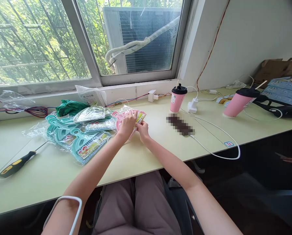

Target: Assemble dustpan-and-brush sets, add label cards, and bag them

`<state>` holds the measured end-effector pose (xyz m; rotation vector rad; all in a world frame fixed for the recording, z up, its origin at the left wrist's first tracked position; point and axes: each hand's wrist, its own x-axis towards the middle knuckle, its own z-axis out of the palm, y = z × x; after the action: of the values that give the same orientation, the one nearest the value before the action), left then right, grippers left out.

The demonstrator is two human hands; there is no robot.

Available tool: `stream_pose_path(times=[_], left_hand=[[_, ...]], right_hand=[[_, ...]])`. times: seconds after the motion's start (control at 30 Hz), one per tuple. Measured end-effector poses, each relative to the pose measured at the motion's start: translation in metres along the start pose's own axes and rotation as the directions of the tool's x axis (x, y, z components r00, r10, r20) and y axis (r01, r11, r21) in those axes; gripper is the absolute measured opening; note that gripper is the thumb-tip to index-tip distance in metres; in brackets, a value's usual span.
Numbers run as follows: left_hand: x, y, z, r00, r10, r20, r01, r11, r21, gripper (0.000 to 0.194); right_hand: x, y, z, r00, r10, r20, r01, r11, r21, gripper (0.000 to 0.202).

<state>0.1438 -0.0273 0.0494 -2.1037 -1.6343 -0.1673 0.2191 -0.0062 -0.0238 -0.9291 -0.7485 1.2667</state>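
A pink dustpan and brush set (141,116) in clear wrap with a yellow label lies between my hands above the table. My left hand (128,123) lies over its left part, fingers closed on it and covering much of it. At the label's near right edge, my right hand (142,129) pinches the wrapped set between thumb and fingers. To the left is a pile of similar teal dustpan and brush sets (88,148) in clear wrap. A pale green wrapped set (92,113) rests on top of the pile, its edges touching the teal ones.
A screwdriver (17,164) lies at the left. Green plastic (71,107) sits behind the pile. A pink cup (177,99) stands near the wall, another pink cup (241,102) farther right. A white cable (216,156) loops past the table's front edge from a blurred-out object (180,124).
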Motion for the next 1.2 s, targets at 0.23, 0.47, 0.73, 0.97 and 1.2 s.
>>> stream_pose_path(times=[0.23,0.47,0.73,0.97,1.2], left_hand=[[-0.013,0.004,0.003,0.988,0.156,0.016,-0.156,0.988,-0.010,0.040],[-0.026,-0.001,0.011,0.988,0.040,-0.147,-0.056,0.993,-0.107,0.042],[-0.037,-0.009,0.031,0.986,-0.098,-0.136,0.057,0.960,-0.275,0.035],[-0.045,-0.013,0.046,0.949,-0.140,-0.282,-0.052,0.815,-0.577,0.025],[-0.014,-0.059,0.071,0.861,-0.465,0.206,0.112,-0.221,-0.969,0.035]], right_hand=[[0.003,-0.007,-0.002,0.997,-0.028,-0.067,0.028,1.000,0.001,0.018],[0.008,-0.013,-0.004,0.996,-0.019,-0.083,0.039,0.967,0.252,0.029],[0.016,-0.017,-0.009,0.987,-0.059,-0.153,0.114,0.917,0.383,0.030],[0.024,-0.021,-0.018,0.986,-0.087,-0.145,0.138,0.906,0.400,0.032],[0.020,-0.028,-0.015,0.988,-0.085,0.126,0.030,0.921,0.389,0.022]])
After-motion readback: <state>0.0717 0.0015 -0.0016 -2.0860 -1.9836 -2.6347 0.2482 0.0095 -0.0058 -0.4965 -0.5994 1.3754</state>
